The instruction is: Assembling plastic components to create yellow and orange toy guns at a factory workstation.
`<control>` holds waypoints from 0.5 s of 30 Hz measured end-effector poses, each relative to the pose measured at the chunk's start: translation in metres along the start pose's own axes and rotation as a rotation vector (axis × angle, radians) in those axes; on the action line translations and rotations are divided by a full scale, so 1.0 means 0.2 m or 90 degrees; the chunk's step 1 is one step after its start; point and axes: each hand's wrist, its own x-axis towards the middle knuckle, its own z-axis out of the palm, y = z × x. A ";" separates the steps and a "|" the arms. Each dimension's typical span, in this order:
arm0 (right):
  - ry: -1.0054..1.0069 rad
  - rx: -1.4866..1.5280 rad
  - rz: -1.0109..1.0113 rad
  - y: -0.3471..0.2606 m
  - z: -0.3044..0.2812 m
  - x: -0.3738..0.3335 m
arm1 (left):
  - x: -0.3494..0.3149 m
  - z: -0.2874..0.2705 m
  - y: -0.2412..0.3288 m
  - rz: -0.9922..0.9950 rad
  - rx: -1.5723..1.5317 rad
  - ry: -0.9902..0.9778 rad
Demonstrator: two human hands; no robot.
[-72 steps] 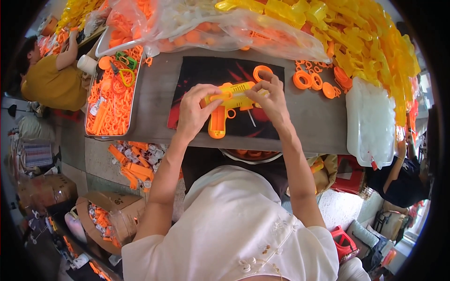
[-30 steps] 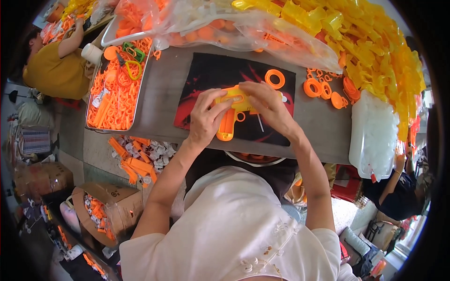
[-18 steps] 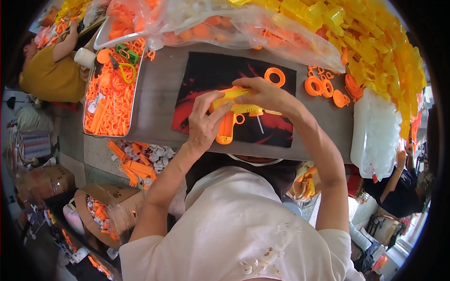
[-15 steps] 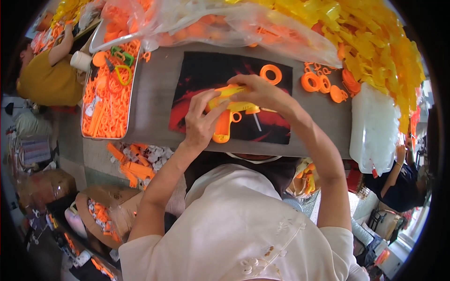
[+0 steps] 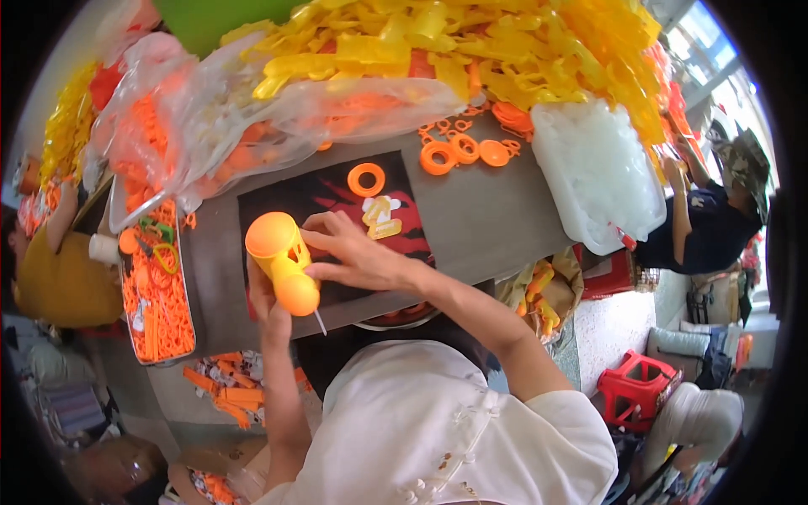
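An orange-yellow plastic toy gun (image 5: pixel 282 252) is held up over the near left part of the dark patterned mat (image 5: pixel 295 187). It is turned so a wide round cup-like end and a rounded knob face up, and a thin white stick (image 5: pixel 320 321) pokes out below. My left hand (image 5: pixel 263 293) is closed around its left side, the fingers partly hidden behind it. From the right, my right hand (image 5: pixel 358 251) grips its side with thumb and fingers. On the mat lie an orange ring (image 5: pixel 381 179) and a yellow plastic piece (image 5: pixel 383 225).
A metal tray (image 5: pixel 190 295) of small orange parts stands at the left. Orange rings and caps (image 5: pixel 465 149) lie at the far right, beside a white tub (image 5: pixel 551 181). Plastic bags and heaped yellow parts (image 5: pixel 471 42) line the back. Other people work at both sides.
The toy gun has been lifted off the mat, moved left and turned end-up, with both hands following. My view has swung to the right. A yellow piece now shows on the mat.
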 end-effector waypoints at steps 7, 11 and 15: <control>0.627 -0.574 0.238 0.60 -0.84 -0.45 | 0.05 0.00 0.29 0.061 0.530 -0.114; 0.498 -0.722 0.420 0.78 -1.04 -0.57 | 0.10 0.01 0.28 0.041 0.741 -0.185; 0.483 -0.728 0.431 0.88 -1.02 -0.54 | 0.10 0.03 0.27 0.027 0.744 -0.182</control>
